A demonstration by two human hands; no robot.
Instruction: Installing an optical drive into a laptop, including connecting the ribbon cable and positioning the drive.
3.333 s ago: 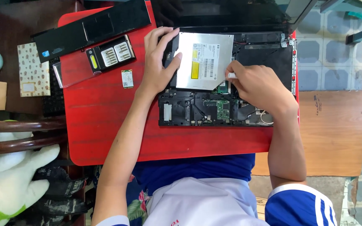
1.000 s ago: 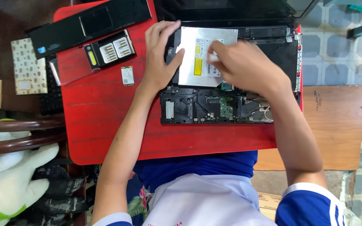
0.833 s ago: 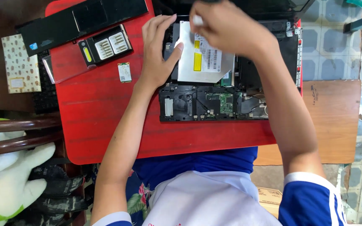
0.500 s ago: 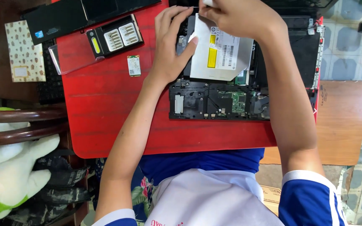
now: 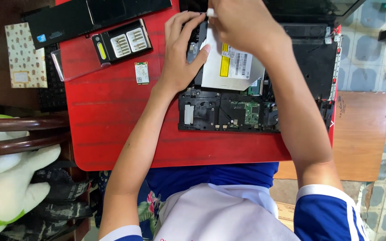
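An opened black laptop base lies on a red table, its circuit boards exposed. A silver optical drive with a yellow and white label sits tilted in its upper part. My left hand holds the drive's left edge, thumb on its top face and fingers curled at its far corner. My right hand hovers over the drive's far edge, pinching a small white tool whose tip is hidden.
A black case of screwdriver bits, a small green card and a long black cover panel lie at the table's left. A keyboard, a patterned booklet, a plush toy and a wooden board surround the table.
My right hand moved from the drive's near right corner up to its far edge, holding the white tool. The drive now sits tilted. My left hand stayed on the drive's left side.
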